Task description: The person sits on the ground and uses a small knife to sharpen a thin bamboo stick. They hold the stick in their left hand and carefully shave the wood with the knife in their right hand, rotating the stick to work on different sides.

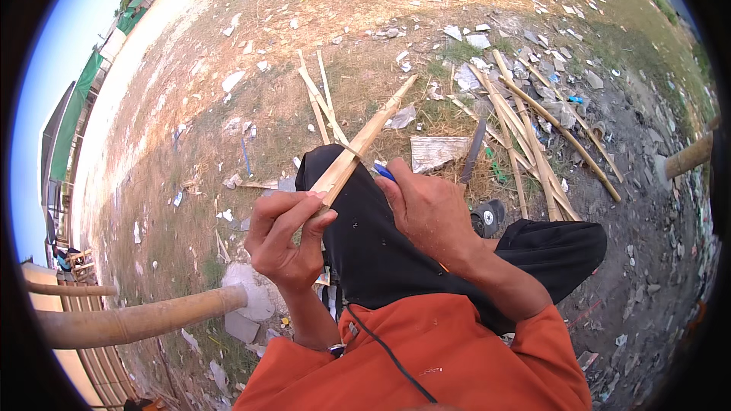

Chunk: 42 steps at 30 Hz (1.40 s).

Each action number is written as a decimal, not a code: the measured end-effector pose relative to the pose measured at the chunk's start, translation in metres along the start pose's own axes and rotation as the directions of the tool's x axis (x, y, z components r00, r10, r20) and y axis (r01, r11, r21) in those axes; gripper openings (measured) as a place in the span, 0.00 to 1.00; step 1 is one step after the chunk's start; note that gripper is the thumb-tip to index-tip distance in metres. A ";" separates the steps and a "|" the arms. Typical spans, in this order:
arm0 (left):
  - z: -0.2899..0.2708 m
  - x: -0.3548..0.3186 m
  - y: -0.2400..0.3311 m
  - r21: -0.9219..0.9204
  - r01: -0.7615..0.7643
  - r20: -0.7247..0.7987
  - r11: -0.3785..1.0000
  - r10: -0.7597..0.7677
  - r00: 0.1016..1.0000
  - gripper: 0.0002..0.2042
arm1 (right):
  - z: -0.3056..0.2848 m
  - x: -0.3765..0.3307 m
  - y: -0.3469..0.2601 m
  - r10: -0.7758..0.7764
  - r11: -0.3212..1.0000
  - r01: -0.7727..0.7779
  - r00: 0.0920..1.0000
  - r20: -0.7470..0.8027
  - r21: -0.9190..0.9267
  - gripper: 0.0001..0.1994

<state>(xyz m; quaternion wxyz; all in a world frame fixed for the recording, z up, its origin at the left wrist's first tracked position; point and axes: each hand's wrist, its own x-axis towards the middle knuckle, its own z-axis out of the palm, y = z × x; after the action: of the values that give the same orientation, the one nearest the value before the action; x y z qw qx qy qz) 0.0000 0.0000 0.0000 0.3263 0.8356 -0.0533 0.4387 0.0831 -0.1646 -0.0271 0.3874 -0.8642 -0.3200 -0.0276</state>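
A pale strip of split bamboo (365, 137) slants up and away from my left hand (289, 236), whose fingers and thumb pinch its near end. A thin dark band or curl crosses the strip about midway. My right hand (438, 209) is closed around a small blue tool (384, 173) with a short greyish tip. Most of that tool is hidden in the fist, so its exact kind does not show. The tip is close to the strip's right edge; contact cannot be made out. Both hands are above my black-trousered leg (365, 228).
Several bamboo strips (525, 129) lie crossed at right, and more strips (320, 99) lie ahead. A long dark blade (474, 151) rests beside a weathered board (438, 152). Thick bamboo poles (152, 320) stand at left and right (689, 156). Litter and stone shards cover the ground.
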 end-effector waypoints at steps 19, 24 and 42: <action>0.003 0.010 0.001 0.046 -0.052 -0.030 0.998 0.054 0.998 0.11 | -0.003 0.004 0.001 -0.067 0.997 0.068 0.998 -0.020 0.040 0.10; 0.007 0.007 0.002 0.064 -0.077 -0.007 0.995 0.078 0.997 0.11 | 0.009 0.005 0.023 -0.066 0.996 0.071 0.994 -0.085 0.053 0.11; 0.002 0.006 0.001 -0.057 0.031 -0.107 0.998 -0.037 0.994 0.11 | 0.037 0.023 0.122 0.315 0.937 -0.328 0.942 -0.116 -0.121 0.17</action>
<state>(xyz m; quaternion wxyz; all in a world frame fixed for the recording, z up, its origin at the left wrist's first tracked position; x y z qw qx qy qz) 0.0046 -0.0009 0.0043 0.3590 0.8022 -0.0332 0.4759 0.1638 -0.1874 -0.1263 0.3405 -0.9273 -0.1530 -0.0270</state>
